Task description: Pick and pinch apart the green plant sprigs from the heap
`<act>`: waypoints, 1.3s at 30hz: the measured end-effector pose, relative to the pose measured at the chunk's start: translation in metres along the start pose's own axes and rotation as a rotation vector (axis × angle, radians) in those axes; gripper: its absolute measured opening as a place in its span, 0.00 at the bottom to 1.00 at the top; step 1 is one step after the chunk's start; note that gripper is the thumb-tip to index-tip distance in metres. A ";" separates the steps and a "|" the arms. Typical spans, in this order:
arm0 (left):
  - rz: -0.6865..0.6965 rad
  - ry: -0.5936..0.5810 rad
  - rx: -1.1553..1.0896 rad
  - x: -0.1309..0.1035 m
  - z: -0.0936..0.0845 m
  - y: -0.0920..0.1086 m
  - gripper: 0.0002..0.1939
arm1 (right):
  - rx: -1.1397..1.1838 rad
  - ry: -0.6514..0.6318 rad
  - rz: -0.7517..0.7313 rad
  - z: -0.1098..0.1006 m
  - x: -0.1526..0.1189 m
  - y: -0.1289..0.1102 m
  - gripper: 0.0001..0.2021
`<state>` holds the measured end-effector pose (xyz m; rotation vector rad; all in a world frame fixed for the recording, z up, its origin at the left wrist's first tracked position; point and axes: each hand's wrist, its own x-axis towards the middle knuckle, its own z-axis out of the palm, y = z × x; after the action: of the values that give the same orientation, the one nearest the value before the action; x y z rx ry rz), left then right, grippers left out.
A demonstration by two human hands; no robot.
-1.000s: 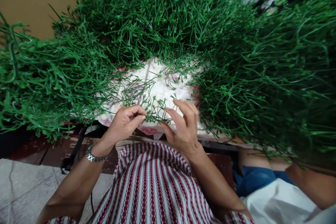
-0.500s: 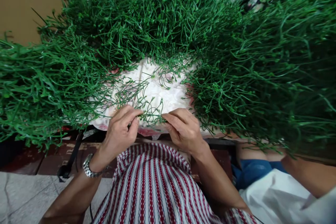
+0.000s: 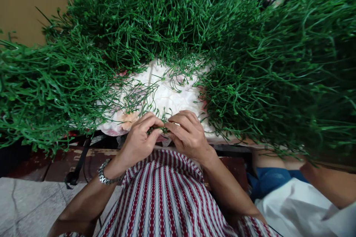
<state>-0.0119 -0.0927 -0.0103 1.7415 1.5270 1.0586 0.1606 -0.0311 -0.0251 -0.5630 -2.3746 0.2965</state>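
Note:
Above my lap, at the near edge of a white floral cloth (image 3: pixel 175 100), my two hands work close together. My left hand (image 3: pixel 141 137) is closed in a pinch on thin green sprigs (image 3: pixel 164 130), which look like artificial plant stems with small buds. Right beside it, my right hand (image 3: pixel 189 133) pinches the same sprigs, its fingertips almost touching the left thumb. Fingers hide most of what is held; a few bud tips poke out above them. Just beyond lie some loose sprigs (image 3: pixel 143 92) on the cloth.
Big heaps of green sprigs surround the cloth: a left heap (image 3: pixel 52 85), a back heap (image 3: pixel 167 11) and a right heap (image 3: pixel 272 70). A tan panel (image 3: pixel 30 3) stands at the back left. Another person's white clothing (image 3: pixel 294 207) and arm are close at lower right.
My hands have come together from a small gap, the left moving right and the right slightly left. The sprigs stretched between them are now mostly gathered inside the fingers.

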 end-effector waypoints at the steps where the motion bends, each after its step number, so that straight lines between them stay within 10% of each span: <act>1: -0.015 0.015 -0.002 0.000 0.000 0.000 0.05 | -0.007 0.037 0.018 0.000 0.000 -0.001 0.10; 13: -0.130 0.048 -0.553 0.001 -0.007 -0.004 0.01 | 0.897 -0.002 0.320 0.006 0.005 0.001 0.42; 18: -0.227 0.187 -0.773 0.001 -0.004 -0.006 0.02 | 1.139 -0.028 0.510 0.022 0.004 -0.008 0.38; 26: -0.251 0.227 -0.765 0.000 -0.005 -0.005 0.02 | 0.542 0.021 0.408 0.003 -0.004 -0.004 0.15; 31: -0.243 0.165 -0.681 -0.004 -0.002 -0.009 0.03 | 0.216 0.439 0.194 -0.040 0.009 -0.009 0.16; 36: -0.286 0.057 -0.695 -0.004 0.004 -0.006 0.03 | -0.095 0.095 -0.136 -0.034 0.027 -0.018 0.09; 39: -0.320 0.107 -0.737 -0.003 0.007 -0.002 0.02 | -0.106 0.130 -0.162 -0.015 0.024 -0.014 0.05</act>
<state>-0.0067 -0.0945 -0.0164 0.9187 1.1945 1.3316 0.1498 -0.0313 0.0047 -0.4212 -2.3021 0.0601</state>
